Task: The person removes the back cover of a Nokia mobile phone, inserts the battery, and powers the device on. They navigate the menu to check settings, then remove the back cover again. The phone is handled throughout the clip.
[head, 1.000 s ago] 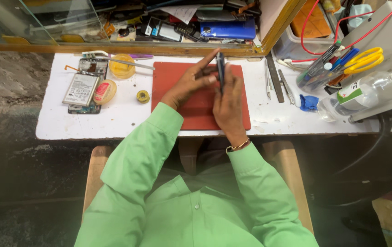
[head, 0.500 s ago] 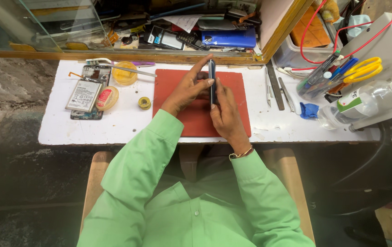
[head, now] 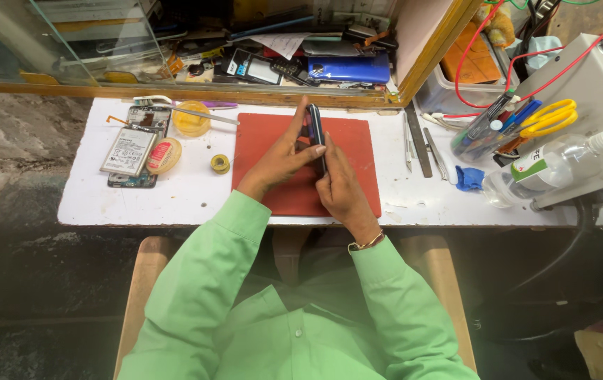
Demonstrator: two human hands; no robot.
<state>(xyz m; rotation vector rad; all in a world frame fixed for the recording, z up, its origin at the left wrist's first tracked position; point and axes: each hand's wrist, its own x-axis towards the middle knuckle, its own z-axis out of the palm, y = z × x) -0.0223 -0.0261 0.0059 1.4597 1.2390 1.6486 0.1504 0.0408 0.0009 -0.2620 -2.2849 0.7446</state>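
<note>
I hold a dark mobile phone (head: 315, 130) on its edge above a red work mat (head: 273, 134) on a white bench. My left hand (head: 280, 158) presses against its left face, fingers stretched up along it. My right hand (head: 340, 186) grips it from the right and below, thumb on the phone's side. Both green sleeves reach in from the bottom. A thin bangle sits on my right wrist.
Left of the mat lie an opened phone with its battery (head: 129, 151), a tape roll (head: 164, 155), a small yellow dish (head: 191, 121) and a solder spool (head: 220, 164). Tweezers and metal tools (head: 417, 144) lie right of the mat. Yellow scissors (head: 548, 116), a clear bottle (head: 548, 169) and a blue phone (head: 347, 69) sit beyond.
The phone stays between both hands over the mat. My left fingers have shifted slightly along its face; the view has moved a little.
</note>
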